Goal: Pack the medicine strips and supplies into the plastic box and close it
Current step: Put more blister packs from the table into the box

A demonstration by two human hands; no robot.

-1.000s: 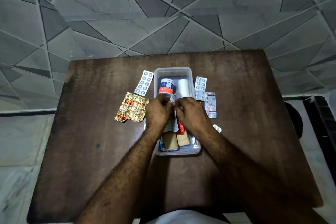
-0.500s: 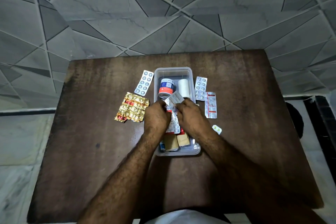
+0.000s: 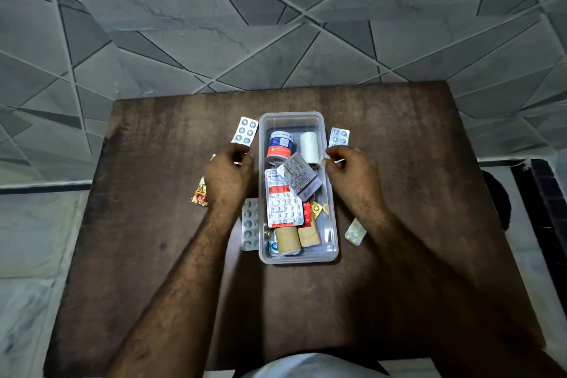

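Observation:
The clear plastic box (image 3: 333,233) stands open mid-table. Inside lie a blue-and-red bottle (image 3: 280,144), a white roll (image 3: 309,146), a silver strip (image 3: 299,176) on a red-and-white strip (image 3: 280,202), and tan rolls (image 3: 287,239). My left hand (image 3: 228,175) is left of the box, fingers curled over the gold strip (image 3: 199,195), just below a silver blister strip (image 3: 245,130). My right hand (image 3: 349,169) is right of the box, fingertips pinched at the near end of another silver blister strip (image 3: 339,136). What either hand grips is hidden.
A silver blister strip (image 3: 250,224) lies against the box's left wall and a small strip of yellow pills (image 3: 355,233) lies to its right. The brown table (image 3: 153,224) ends at a grey tiled wall behind. No lid is in sight.
Both hands have left the box, letting the silver strip drop inside. The left hand went left to the gold strip, the right hand went right to the blister strip.

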